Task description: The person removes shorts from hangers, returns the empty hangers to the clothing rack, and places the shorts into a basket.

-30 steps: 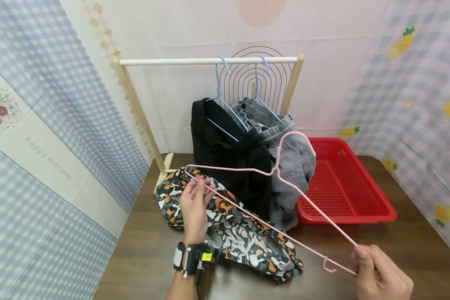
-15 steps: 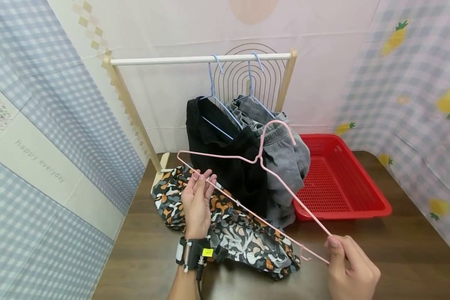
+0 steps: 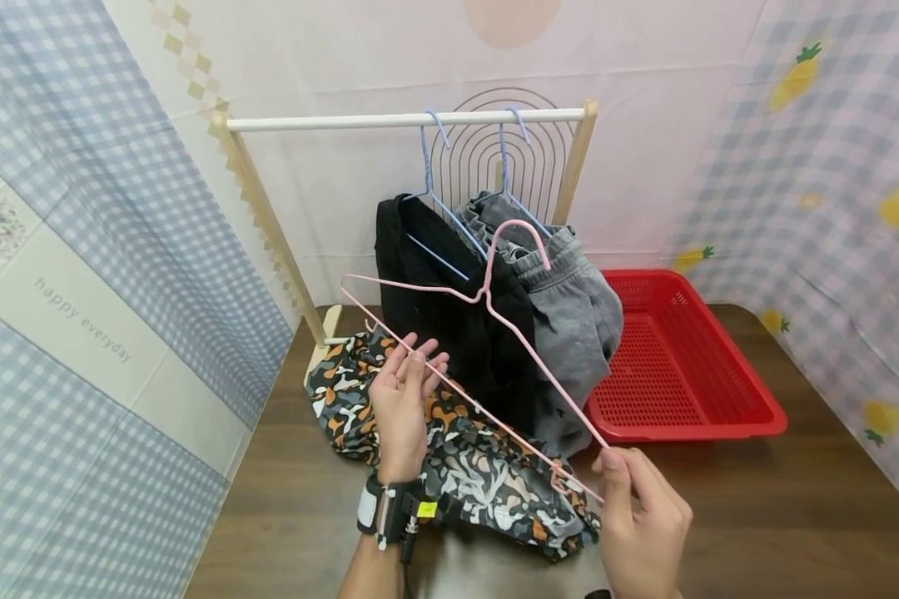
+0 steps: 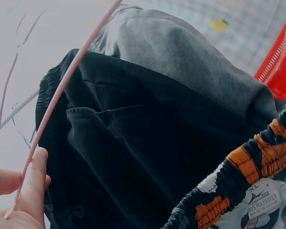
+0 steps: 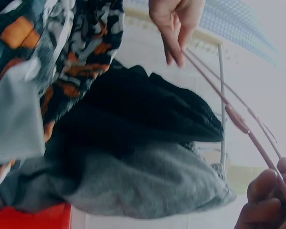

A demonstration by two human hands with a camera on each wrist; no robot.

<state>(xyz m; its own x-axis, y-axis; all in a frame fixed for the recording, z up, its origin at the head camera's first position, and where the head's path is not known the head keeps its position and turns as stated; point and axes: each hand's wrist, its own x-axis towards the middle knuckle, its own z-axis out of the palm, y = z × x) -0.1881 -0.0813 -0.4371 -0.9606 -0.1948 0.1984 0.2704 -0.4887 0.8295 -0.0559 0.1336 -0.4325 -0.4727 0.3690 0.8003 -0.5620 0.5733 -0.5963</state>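
Note:
A pink clothes hanger (image 3: 487, 289) is held tilted in the air, hook upward. My left hand (image 3: 403, 408) holds its lower bar left of the middle, between thumb and fingers; in the left wrist view, the fingers (image 4: 34, 183) touch the bar. With thumb and fingers, my right hand (image 3: 640, 516) pinches the hanger's right corner, also seen low in the right wrist view. Below the hanger, camouflage-patterned shorts (image 3: 487, 487) lie on the table, their elastic waistband (image 4: 248, 167) and white label (image 4: 264, 198) showing in the left wrist view.
Behind stands a wooden rack with a white rail (image 3: 330, 123). Black pants (image 3: 449, 320) and a grey garment (image 3: 577, 308) hang there on blue hangers. A red basket (image 3: 719, 428) sits to the right on the brown table (image 3: 285, 516).
My right hand and the pink hanger have moved left, the hook also rising in view. My left hand now holds the bar farther from its left end. The shorts lie in the same place.

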